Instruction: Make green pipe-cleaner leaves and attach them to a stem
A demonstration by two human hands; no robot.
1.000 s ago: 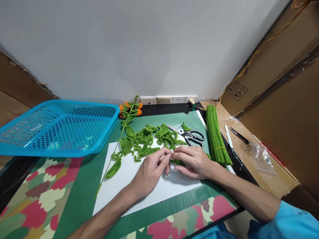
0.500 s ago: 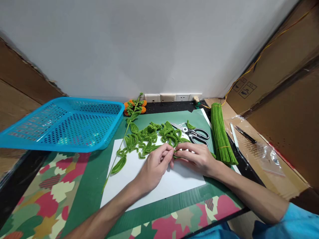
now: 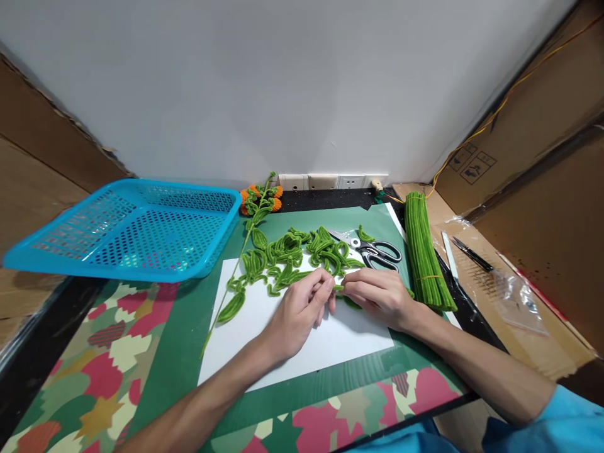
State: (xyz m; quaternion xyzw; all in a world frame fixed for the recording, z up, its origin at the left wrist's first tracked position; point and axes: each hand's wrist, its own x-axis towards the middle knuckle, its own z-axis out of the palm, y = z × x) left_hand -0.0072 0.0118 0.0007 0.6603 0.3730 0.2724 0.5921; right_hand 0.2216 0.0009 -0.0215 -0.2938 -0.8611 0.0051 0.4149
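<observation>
Working low over white paper [image 3: 278, 362], on the green mat [image 3: 182, 343] of the bench [image 3: 316, 200]. Held in the gap between left hand [image 3: 304, 309] and right hand [image 3: 381, 296]: short green fuzzy strip [image 3: 338, 288], only a sliver showing. On the left, fingers curled in tight, thumb pressed to forefinger, gripping one end; on the right, fingers arched over, apparently pinching the other end, thumb hidden beneath. Just beyond, loose green leaf shapes [image 3: 285, 251], heaped over paper and mat. To the right of the heap, scissors [image 3: 370, 247], blades toward it; farther right, tied bundle of green stems [image 3: 427, 251]. For a clean result, treat the left pinch as anchor and make any bend or turn from the right, in small, even moves. Grip close to the bend; too far out, probably a slack curve. Press lightly to spare the fuzz. Mind the strip's ends, possibly sharp if wire-cored. Steady both wrists low.
</observation>
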